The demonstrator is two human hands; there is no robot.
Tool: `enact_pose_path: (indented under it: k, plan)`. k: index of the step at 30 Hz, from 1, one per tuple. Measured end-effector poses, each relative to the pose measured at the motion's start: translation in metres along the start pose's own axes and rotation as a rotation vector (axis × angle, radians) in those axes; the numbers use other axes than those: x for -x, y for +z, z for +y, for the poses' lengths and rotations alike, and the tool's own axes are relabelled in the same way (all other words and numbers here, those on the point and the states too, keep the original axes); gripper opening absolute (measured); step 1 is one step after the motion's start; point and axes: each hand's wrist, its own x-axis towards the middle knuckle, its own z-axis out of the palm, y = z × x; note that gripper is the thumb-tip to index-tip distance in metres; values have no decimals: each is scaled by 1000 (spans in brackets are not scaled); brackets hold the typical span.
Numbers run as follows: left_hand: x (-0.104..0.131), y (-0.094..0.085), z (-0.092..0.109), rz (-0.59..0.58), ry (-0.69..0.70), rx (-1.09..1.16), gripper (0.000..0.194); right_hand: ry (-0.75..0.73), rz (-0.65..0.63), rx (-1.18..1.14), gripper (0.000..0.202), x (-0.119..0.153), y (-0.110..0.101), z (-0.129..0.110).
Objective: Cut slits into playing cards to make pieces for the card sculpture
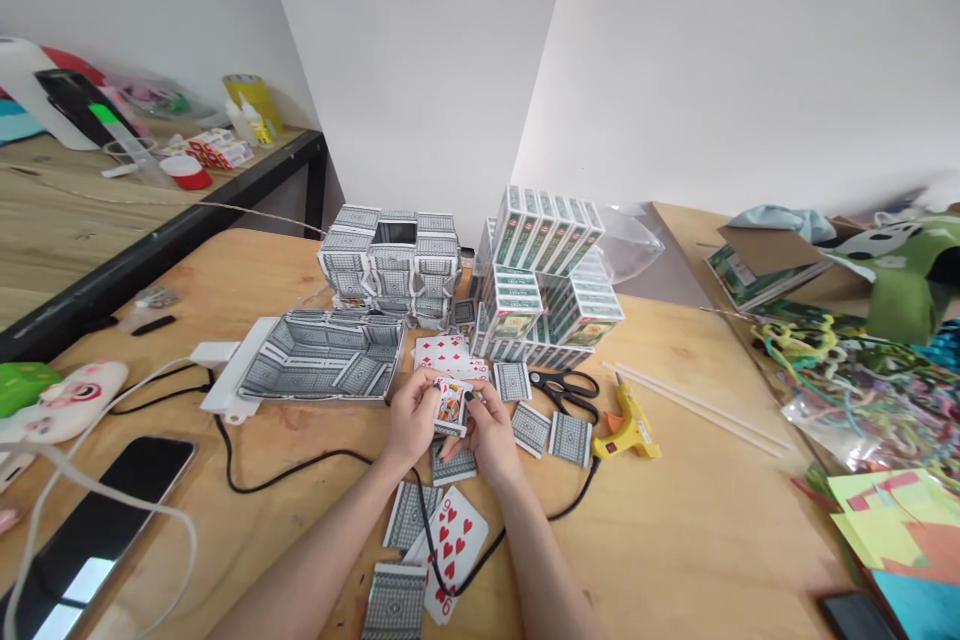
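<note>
Between both hands is a face card, its picture side up. My left hand pinches its left edge, and my right hand closes on its right side. Under and around the hands lie patterned cards, some with folded edges, and a nine of hearts. Red-suited cards lie just beyond the hands. An open tray made of cards is left of them. Behind it stands a block built of cards. Black scissors and a yellow glue gun lie to the right.
Stacked card boxes stand at the back. A black cable crosses the table under the forearms. Clear glue sticks lie at right, near tangled yarn. A phone lies at left.
</note>
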Motion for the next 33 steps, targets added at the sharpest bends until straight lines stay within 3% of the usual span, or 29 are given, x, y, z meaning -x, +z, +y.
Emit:
enact_pose_path:
  k: [16, 26, 33]
  plan:
    - [2, -2, -6, 0, 93, -25, 10, 2, -22, -62, 28, 1, -1, 1]
    - [3, -1, -5, 13, 149, -93, 9, -17, -34, -76, 20, 1, -2, 3]
    - [5, -2, -2, -89, 55, 35, 10, -28, -4, -55, 18, 0, -1, 3]
